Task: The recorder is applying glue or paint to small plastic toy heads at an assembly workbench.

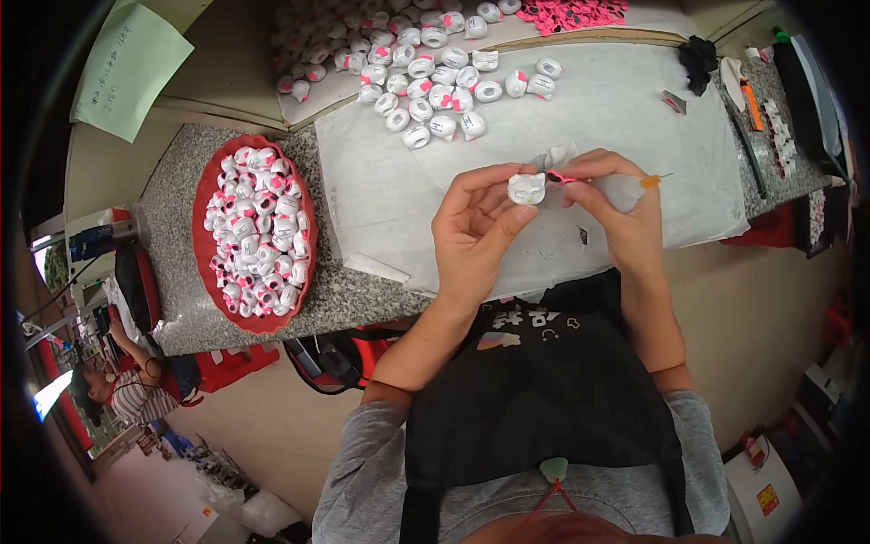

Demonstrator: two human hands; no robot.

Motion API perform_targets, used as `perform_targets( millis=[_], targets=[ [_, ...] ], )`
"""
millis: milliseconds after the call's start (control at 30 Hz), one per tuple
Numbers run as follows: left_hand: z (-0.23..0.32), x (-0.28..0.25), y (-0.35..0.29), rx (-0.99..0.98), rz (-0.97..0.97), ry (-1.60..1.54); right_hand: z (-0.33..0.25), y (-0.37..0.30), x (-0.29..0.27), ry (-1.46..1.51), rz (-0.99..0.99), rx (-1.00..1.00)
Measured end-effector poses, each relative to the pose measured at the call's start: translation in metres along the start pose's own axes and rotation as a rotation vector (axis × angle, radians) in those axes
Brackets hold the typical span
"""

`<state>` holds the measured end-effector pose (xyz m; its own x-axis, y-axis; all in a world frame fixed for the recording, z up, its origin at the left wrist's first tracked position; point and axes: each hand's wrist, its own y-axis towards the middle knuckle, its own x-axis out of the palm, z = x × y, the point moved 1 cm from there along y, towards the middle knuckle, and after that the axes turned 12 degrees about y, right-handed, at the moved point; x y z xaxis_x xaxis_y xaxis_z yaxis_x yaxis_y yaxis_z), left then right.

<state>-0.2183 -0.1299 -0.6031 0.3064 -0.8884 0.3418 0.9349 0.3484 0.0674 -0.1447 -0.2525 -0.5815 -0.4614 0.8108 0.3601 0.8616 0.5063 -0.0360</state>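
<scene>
My left hand (473,222) pinches a small white cat-shaped head (526,189) between thumb and fingers, just above the paper sheet. Close beside it, my right hand (625,227) is closed, its fingertips on a small pink and black piece (555,177). Tucked in that same hand lies a translucent squeeze bottle (620,192) with an orange tip (649,182) and a thin needle pointing right. Whether the piece touches the head I cannot tell. At the far side of the sheet lie many loose white heads with pink parts (421,86).
A red scalloped tray (198,238) piled with white, pink and black pieces stands at the left. Small pink and black pieces (571,16) form a heap at the back. An orange-handled tool (750,104) and a black cloth (698,63) lie right. Another person (136,390) sits at far left.
</scene>
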Motion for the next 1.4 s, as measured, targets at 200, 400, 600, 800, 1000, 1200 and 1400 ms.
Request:
perform_targets(
  millis=[200, 400, 600, 800, 1000, 1200, 1400],
  targets=[
    [-0.003, 0.003, -0.003, 0.075, 0.037, 0.264, 0.000, -0.017, -0.008, 0.184, 0.029, -0.023],
    [-0.009, 0.006, -0.002, 0.245, 0.062, 0.486, 0.004, -0.018, -0.002, 0.226, -0.025, 0.061],
    [-0.007, 0.009, -0.001, 0.277, 0.068, 0.546, 0.007, -0.016, -0.003, 0.197, -0.004, 0.059],
    [-0.003, 0.006, -0.003, 0.216, -0.043, 0.365, 0.013, -0.016, -0.003, 0.183, 0.027, 0.021],
    [-0.004, -0.002, -0.002, 0.096, -0.113, 0.014, 0.006, -0.015, 0.002, 0.109, -0.022, -0.034],
    [-0.002, -0.002, -0.003, 0.049, -0.155, -0.040, 0.009, -0.014, 0.006, 0.088, -0.132, 0.032],
    [0.000, -0.002, -0.003, 0.052, -0.230, -0.060, 0.011, -0.019, 0.003, 0.171, -0.104, 0.028]
  ],
)
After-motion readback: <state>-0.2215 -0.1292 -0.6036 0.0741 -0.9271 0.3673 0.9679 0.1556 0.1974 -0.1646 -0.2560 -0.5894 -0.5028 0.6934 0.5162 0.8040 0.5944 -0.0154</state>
